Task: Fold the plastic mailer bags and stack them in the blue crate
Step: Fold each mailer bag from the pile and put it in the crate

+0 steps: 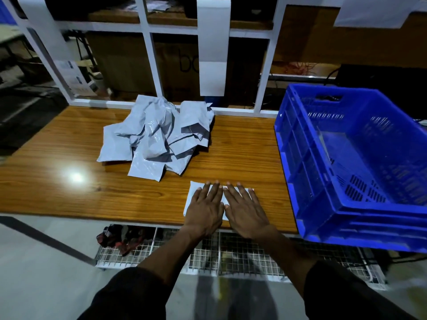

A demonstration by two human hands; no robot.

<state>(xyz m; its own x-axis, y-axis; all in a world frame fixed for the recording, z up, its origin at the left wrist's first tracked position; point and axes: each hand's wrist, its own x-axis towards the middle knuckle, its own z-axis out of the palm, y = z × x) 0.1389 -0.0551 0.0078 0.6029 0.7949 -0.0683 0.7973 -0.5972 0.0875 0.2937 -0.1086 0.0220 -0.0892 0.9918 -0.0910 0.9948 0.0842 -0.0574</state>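
So we've got one mailer bag (193, 194) flat on the wooden table (69, 192) near the front edge, and both hands are on top of it side by side, thumbs nearly touching. Our left hand (204, 207) and right hand (246, 210) are both spread out with straight fingers, palms down, just pressing the bag flat, not gripping or pinching anything. Only the left edge and a bit of the far edge of the bag peek out from under them, so we can't really tell how many folds it already has, but it looks compact, so our guess is we're creasing a fold down. Progress-wise, it looks like we're barely started: the blue crate (307, 158) sitting on the right end of the table shows a bare floor as far as we can see into it, no folded bags stacked in there yet. Meanwhile the pile of unfolded mailer bags (154, 137) is heaped up crumpled toward the back of the table, well apart from the one under our hands, and it's a decent heap. So basically this bag needs finishing and dropping in the crate, then the whole pile is left to go.
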